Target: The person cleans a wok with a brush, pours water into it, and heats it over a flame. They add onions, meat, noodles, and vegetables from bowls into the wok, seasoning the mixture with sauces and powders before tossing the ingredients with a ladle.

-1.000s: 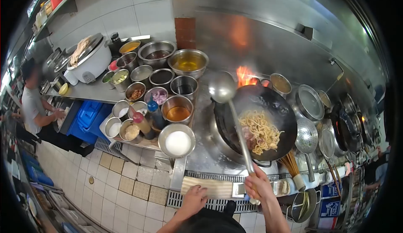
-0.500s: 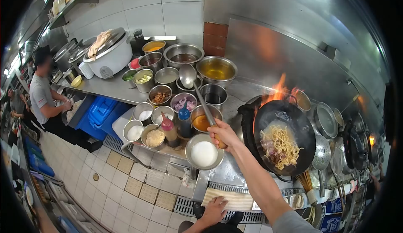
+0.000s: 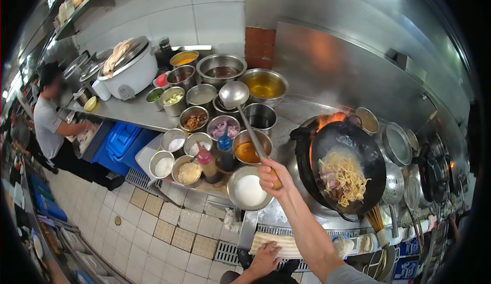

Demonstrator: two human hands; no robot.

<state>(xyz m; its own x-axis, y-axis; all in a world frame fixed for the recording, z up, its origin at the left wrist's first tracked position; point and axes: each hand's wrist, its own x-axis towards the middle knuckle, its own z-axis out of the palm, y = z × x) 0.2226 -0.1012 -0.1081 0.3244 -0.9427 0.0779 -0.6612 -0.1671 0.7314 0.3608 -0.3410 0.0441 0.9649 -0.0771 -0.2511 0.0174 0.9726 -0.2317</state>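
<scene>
Ok, R hand [image 3: 273, 176] closed round the wooden grip of a long steel ladle [image 3: 249, 130]; its round bowl is up over the pots on the left, in front of a steel pot w/ dark liquid [image 3: 220, 108], height above it unclear. Ladle shaft crosses over the steel pot w/ orange-brown sauce [image 3: 240, 157]; grip end just right of the steel bowl w/ white powder [image 3: 244, 171]. L hand [image 3: 266, 257] rests loosely, fingers out, on a folded cream striped cloth [image 3: 291, 244] at the near edge. Black round wok [image 3: 369, 156] to the right, pale noodles [image 3: 345, 177] inside, orange flames [image 3: 330, 121] at its far-left side. Red-topped squeeze bottle [image 3: 206, 162] stands near the L side of the sauce pot, blue-topped one [image 3: 225, 148] btwn. Co-worker [image 3: 48, 123] far left.
</scene>
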